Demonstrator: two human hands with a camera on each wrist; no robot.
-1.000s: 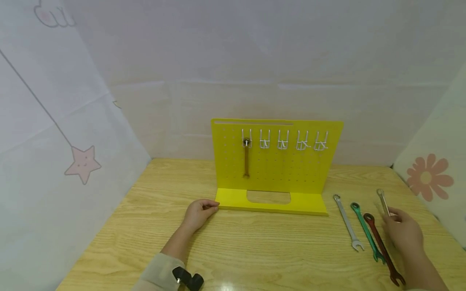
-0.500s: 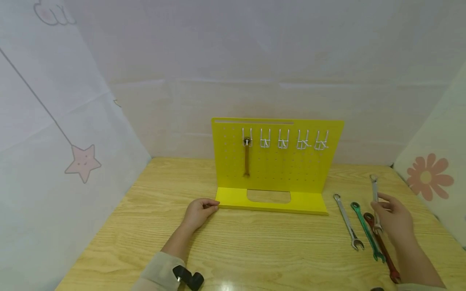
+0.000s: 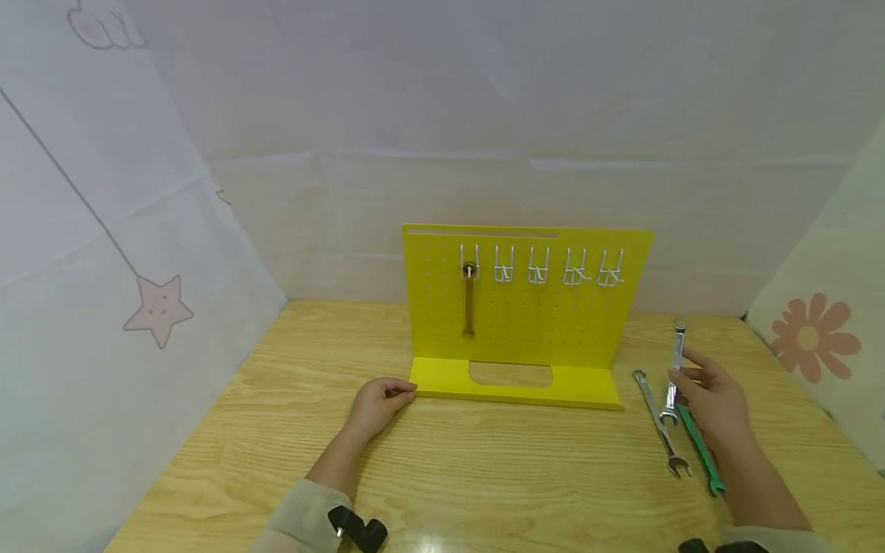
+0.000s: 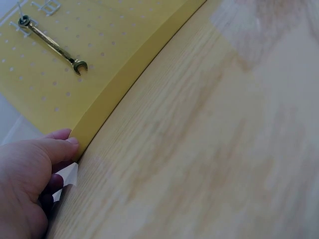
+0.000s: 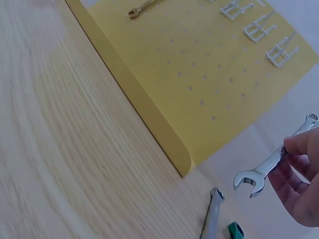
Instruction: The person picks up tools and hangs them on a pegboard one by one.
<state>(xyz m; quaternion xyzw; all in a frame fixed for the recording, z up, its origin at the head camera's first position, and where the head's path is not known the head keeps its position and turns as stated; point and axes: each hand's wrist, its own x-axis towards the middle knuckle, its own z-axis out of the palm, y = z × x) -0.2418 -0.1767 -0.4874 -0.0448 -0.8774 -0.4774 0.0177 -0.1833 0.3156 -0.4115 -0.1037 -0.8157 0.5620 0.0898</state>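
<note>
My right hand (image 3: 715, 399) pinches a shiny silver combination wrench (image 3: 674, 369) by its middle, ring end up and open jaw down, above the table. In the right wrist view the thumb lies across the wrench's shank (image 5: 271, 162). My left hand (image 3: 379, 407) pinches the front left corner of a yellow pegboard (image 3: 539, 322) between thumb and fingers. From the board's leftmost hook hangs a gold-coloured wrench (image 3: 469, 303). Below my right hand lie a matte silver wrench (image 3: 657, 422) and a green wrench (image 3: 701, 453). The red wrench is hidden behind the right hand and arm.
Several white wire hooks (image 3: 538, 265) line the upper part of the board, right of the gold-coloured wrench. The board stands on a wooden table (image 3: 484, 468). Pale cloth (image 3: 484, 100) with printed shapes surrounds the table at back and sides.
My right hand has lifted the shiny silver wrench and carried it left toward the pegboard, turning it nearly upright. The left hand stays at the board's corner.
</note>
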